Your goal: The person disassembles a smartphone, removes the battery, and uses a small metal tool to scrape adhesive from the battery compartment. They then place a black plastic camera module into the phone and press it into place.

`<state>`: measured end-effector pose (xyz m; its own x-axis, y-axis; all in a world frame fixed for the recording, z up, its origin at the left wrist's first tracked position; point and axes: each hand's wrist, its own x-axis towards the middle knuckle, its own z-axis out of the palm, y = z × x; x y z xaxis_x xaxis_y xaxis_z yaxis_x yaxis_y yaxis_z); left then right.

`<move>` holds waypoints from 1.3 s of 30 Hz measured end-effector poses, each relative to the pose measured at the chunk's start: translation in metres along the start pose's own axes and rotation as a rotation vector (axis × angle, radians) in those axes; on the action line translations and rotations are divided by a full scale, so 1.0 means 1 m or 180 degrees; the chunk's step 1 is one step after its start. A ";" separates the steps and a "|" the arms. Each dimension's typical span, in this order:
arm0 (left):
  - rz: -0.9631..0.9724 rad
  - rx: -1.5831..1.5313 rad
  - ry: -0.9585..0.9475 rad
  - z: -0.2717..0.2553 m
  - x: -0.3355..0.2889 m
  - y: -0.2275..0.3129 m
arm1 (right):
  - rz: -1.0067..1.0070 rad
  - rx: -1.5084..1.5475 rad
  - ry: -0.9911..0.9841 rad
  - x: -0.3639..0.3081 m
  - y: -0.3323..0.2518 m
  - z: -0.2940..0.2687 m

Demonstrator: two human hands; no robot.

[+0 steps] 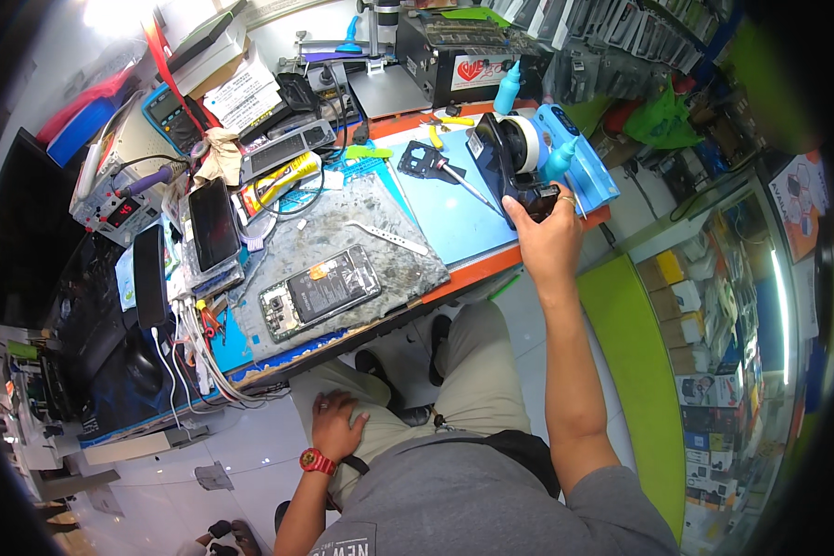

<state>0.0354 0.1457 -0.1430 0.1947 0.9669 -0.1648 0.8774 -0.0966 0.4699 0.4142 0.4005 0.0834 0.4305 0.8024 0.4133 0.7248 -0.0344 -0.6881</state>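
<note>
Right hand (554, 232), right of centre: thumb and fingers closed around the near end of a black tape dispenser (497, 165). White roll (526, 144) beside the dispenser's long body; fingers cover the gripped end, so its exact shape is hard to read. Left hand (336, 422), lower centre: holds nothing, lies palm down on the trousered thigh, fingers loosely bent. Red watch (317, 461) on that wrist.

Edges: counter (480, 263) slants up from lower left to upper right, its orange front edge scuffed. Opened phone (320, 289) near that edge, at frame centre; dark flat battery, exposed innards at its left end. Widest open room: blue mat (445, 230), smooth and matte, between tweezers and dispenser. Grey mat (403, 208), stained and mottled, gives a smaller stretch right of the phone. Left side tight: white cables (187, 338) in a tangle, glossy dark phone (214, 222) on a stack.

Tweezers (389, 238): pale, slim, lying across the grey mat. Thin tool (469, 185) with a slender shaft, slanting over the blue mat from a black flat part (421, 159). Right of the dispenser: blue plastic bottle (558, 159) with tapered nozzle, then a blue box (581, 165), long and straight-sided.
</note>
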 end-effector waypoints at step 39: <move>0.0061 -0.0106 0.0210 0.007 -0.004 -0.007 | -0.1764 -0.1858 -0.2721 0.087 -0.110 0.097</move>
<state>0.0312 0.1412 -0.1517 0.1812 0.9785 -0.0984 0.8584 -0.1085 0.5014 0.3196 0.5320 0.1373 -0.3616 0.9249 -0.1172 0.9320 0.3555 -0.0703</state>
